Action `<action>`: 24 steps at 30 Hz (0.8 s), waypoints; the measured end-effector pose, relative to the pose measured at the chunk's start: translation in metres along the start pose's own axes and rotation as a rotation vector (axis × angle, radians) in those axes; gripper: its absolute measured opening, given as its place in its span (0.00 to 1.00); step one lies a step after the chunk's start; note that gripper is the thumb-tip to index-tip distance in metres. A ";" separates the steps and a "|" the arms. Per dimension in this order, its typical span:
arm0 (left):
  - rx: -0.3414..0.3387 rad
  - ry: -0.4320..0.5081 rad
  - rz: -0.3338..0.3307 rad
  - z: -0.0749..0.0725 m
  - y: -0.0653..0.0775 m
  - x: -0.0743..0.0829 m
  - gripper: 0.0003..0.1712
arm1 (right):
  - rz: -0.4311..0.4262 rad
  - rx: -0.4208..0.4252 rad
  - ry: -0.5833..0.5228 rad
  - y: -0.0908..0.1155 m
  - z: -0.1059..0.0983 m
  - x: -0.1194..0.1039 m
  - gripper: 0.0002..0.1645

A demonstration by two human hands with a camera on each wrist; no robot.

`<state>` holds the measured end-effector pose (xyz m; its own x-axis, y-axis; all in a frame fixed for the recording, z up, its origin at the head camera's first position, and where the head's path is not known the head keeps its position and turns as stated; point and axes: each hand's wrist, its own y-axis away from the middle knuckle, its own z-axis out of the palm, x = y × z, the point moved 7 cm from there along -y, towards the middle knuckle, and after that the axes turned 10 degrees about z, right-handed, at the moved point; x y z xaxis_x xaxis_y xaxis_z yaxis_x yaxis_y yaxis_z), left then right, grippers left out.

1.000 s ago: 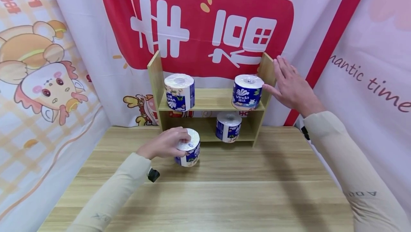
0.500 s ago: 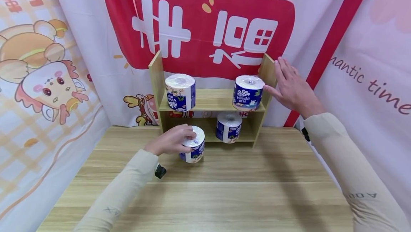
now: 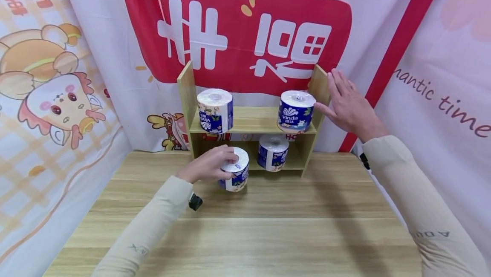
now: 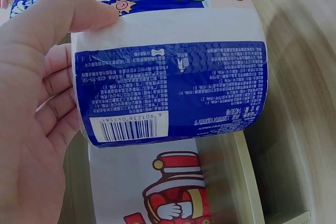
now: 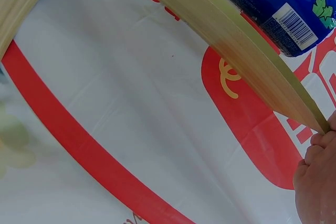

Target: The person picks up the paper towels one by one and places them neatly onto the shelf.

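Note:
My left hand (image 3: 209, 164) grips a wrapped toilet roll (image 3: 238, 180) from its left, in front of the lower left part of a small wooden shelf (image 3: 253, 119). The left wrist view shows the thumb over the roll's blue and white wrapper (image 4: 173, 87), barcode toward the camera, with the other fingers partly hidden behind it. Raised at the shelf's right side panel (image 3: 319, 83), my right hand (image 3: 350, 104) has straight fingers, their tips right at the panel's edge. In the right wrist view, only part of this hand (image 5: 317, 182) shows, at the panel's upper end.
Two toilet rolls stand on the upper shelf, one at left (image 3: 215, 111) and one at right (image 3: 296, 111). Another roll (image 3: 273, 153) sits on the lower level, toward the right. The shelf stands at the back of a wooden table (image 3: 268, 234), before printed cloth walls.
The left hand has carried its toilet roll a little to the right and toward the shelf. The right hand has stayed at the side panel.

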<state>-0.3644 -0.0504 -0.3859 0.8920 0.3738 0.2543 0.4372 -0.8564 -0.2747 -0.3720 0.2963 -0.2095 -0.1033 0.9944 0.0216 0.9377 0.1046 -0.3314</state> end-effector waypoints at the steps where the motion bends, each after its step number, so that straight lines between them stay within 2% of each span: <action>1: 0.009 -0.003 0.008 -0.001 -0.001 0.000 0.18 | -0.001 0.001 0.000 0.000 0.000 0.000 0.62; 5: 0.033 -0.007 0.027 -0.003 -0.004 -0.001 0.18 | -0.003 0.003 0.002 -0.001 0.000 -0.001 0.62; 11: 0.041 -0.019 0.011 -0.004 -0.009 -0.006 0.20 | -0.001 -0.002 0.004 -0.001 0.000 -0.001 0.62; 18: 0.090 -0.009 0.038 -0.008 -0.015 -0.008 0.21 | 0.000 -0.005 0.008 -0.001 0.001 -0.001 0.62; 24: 0.097 -0.010 0.031 -0.005 -0.020 -0.015 0.20 | -0.004 0.008 0.009 0.000 0.000 -0.001 0.62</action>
<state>-0.3866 -0.0407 -0.3793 0.9061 0.3515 0.2353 0.4180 -0.8291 -0.3713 -0.3723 0.2949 -0.2098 -0.1041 0.9941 0.0312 0.9345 0.1085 -0.3390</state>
